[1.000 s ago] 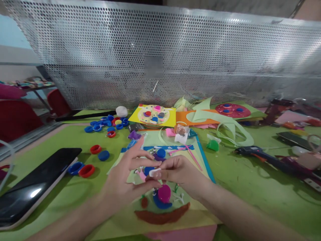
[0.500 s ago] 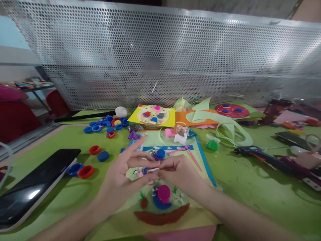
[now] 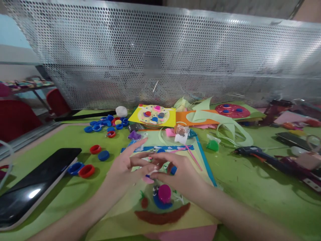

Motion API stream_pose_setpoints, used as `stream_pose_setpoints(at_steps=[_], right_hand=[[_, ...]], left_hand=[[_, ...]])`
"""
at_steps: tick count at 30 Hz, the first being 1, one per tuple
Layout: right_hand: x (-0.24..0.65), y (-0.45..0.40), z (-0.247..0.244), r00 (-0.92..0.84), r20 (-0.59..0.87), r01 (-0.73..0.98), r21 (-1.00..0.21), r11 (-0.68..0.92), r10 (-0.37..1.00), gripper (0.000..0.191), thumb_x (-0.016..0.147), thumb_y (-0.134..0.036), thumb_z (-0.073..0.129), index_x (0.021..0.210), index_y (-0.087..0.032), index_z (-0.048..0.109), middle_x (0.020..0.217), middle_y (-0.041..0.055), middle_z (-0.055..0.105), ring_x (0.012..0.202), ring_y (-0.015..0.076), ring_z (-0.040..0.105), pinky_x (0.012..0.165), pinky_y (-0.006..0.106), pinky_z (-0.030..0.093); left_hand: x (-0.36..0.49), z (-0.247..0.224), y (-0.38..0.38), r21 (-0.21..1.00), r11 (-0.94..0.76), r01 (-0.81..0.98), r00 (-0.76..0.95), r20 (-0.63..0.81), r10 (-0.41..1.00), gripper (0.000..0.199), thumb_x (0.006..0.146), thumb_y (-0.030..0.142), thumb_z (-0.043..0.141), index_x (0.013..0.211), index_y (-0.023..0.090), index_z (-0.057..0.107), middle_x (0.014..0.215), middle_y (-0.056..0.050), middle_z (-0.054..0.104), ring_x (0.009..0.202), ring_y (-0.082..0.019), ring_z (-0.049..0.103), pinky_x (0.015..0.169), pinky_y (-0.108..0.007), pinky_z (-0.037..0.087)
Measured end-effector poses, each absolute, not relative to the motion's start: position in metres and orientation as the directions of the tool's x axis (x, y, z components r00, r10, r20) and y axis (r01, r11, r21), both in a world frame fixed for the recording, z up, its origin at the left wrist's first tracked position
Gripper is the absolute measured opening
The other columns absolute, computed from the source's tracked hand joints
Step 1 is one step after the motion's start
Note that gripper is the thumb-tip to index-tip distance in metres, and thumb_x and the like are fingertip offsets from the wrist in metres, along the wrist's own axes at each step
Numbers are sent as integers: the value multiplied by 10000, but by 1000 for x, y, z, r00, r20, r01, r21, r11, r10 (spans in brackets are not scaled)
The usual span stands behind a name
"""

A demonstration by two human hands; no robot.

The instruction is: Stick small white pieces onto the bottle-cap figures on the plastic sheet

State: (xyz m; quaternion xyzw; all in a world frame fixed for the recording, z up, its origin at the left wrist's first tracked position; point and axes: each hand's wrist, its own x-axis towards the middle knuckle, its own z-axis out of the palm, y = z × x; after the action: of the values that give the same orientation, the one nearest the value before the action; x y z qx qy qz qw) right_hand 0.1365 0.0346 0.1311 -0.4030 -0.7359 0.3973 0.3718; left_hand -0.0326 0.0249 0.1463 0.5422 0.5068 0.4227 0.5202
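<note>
Both hands meet above the collage sheet [image 3: 198,214] — left hand [image 3: 125,169] and right hand [image 3: 179,174] pinching 1 white clay bit [image 3: 152,171].

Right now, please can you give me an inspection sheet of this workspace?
Surface: green table, crowded.
Job's things: yellow craft sheet with a clay snail on a brown clay strip; small white clay piece between the fingertips.
Clutter: bottle caps, phone, glue gun, paper strips, green clay.
Grippers: left hand and right hand meet over the sheet.
Cables: nothing seen.
Surroundings: perforated metal screen, red chairs.
</note>
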Motion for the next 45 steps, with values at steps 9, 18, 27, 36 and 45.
stream_pose_setpoints(at_steps=[9,18,27,36,45], right_hand=[[131,32,125,-415,124,145,-969,200,901,484,644,-212,732,1101,-239,573,874,-4,681,765,126,607,607,218,443],[130,34,134,-402,-2,-49,-999,-24,916,364,618,-149,705,963,-219,614,700,-51,613,616,78,579,545,188,437],[131,37,130,-446,-80,-95,-986,-136,892,316,634,-187,688,941,-198,614,757,-20,675,679,113,636,602,224,478],[136,33,134,-349,166,286,-919,273,923,312,772,-144,522,1066,-210,602,894,30,706,819,164,656,663,272,501],[138,26,131,-381,230,663,-607,438,896,270,832,-309,521,1048,-198,640,934,99,679,802,247,628,686,356,472]], left_hand=[[-33,138,27,996,94,1,105,-93,990,912,685,327,729,1396,121,196,653,2,705,709,-192,656,796,-309,453],[-30,134,24,993,89,-75,142,-78,987,830,734,399,704,1385,133,263,693,-28,710,894,-215,642,781,-283,480],[-30,137,26,989,122,-79,104,-113,988,643,766,436,662,1285,135,434,781,-64,714,802,-220,656,629,-256,526],[-30,142,28,999,21,-42,58,-19,998,734,669,253,769,1290,156,390,790,-55,721,760,-205,660,587,-255,539],[-28,146,24,998,-29,49,34,27,999,763,674,297,763,1307,167,357,901,-75,712,1102,-270,543,710,-319,562]])
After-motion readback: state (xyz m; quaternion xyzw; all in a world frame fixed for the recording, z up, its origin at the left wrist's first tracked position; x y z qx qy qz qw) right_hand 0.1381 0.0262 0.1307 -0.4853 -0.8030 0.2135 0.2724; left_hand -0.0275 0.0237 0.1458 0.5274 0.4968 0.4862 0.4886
